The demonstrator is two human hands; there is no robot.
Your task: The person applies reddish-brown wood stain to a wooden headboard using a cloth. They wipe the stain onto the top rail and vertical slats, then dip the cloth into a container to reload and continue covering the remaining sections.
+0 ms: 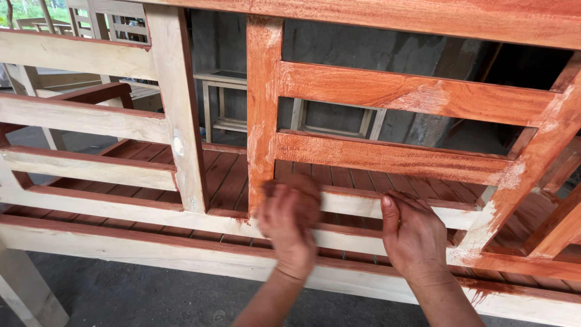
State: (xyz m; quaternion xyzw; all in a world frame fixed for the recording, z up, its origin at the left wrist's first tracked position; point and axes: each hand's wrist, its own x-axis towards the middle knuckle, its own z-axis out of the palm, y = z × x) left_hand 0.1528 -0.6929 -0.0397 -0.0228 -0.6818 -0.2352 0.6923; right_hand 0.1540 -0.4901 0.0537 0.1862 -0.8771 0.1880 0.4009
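Note:
A wooden slatted frame stands in front of me, its right part stained reddish-brown and its left part bare pale wood. My left hand (289, 233) is closed on a stain-soaked brown rag (295, 189), pressed against the foot of the stained upright post (263, 103); hand and rag are motion-blurred. My right hand (414, 233) rests flat on the pale lower slat (354, 204), thumb up, holding nothing. Above it run two stained slats (411, 91) (387, 157).
The unstained upright (178, 109) and pale slats (78, 118) fill the left side. Behind the frame lies a stained slatted seat (227, 175). Bare wooden furniture frames (224, 97) stand further back by a grey wall. Dark concrete floor (121, 290) lies below.

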